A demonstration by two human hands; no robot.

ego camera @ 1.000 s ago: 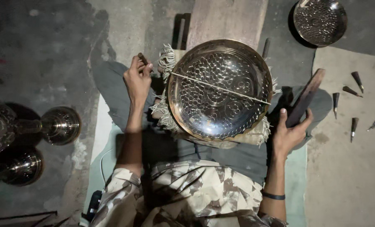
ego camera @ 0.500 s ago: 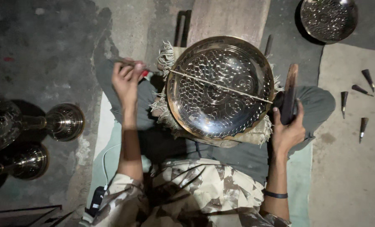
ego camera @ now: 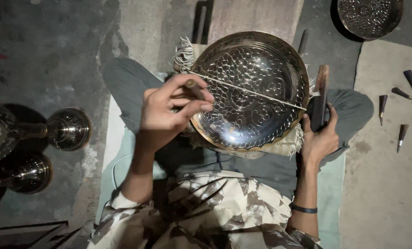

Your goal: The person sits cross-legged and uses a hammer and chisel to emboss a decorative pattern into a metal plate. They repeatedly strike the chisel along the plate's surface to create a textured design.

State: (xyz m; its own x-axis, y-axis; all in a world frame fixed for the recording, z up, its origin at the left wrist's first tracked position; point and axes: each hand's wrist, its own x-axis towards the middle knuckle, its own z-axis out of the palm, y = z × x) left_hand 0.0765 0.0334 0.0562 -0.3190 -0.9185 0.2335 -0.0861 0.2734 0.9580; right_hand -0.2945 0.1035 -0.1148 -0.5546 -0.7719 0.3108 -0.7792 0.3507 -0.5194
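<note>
Left hand (ego camera: 169, 113) moved in from the plate's left side – now over the left rim of the plate, where before it sat further out by the cloth fringe. Right hand (ego camera: 320, 136) roughly where it was, wooden hammer (ego camera: 320, 97) now upright along the plate's right edge.

Counts: one big engraved metal plate (ego camera: 252, 90) on the lap, one more engraved dish (ego camera: 369, 16) top right on the floor, two shiny metal goblet-like vessels (ego camera: 69, 129) lying at left, five dark pointed punches (ego camera: 382, 108) scattered on the mat at right, one wooden plank (ego camera: 254, 16) beyond the plate.

Edges and room: plate rim touching the fringed cloth (ego camera: 185, 48) under it; hammer just beside the right rim; punches well apart from the plate; bare concrete floor (ego camera: 44, 55) at left, open between knee and vessels.

Plate look: round, polished, scalloped rim, packed with circles and flower motifs; thin straight line – cord or rod, cannot tell – running across it from upper left to right.

Grips: left grip pinched narrow on a small punch (ego camera: 193, 87), thumb and fingers closed round it, tip hidden. Right grip wrapped round the hammer's dark handle.
</note>
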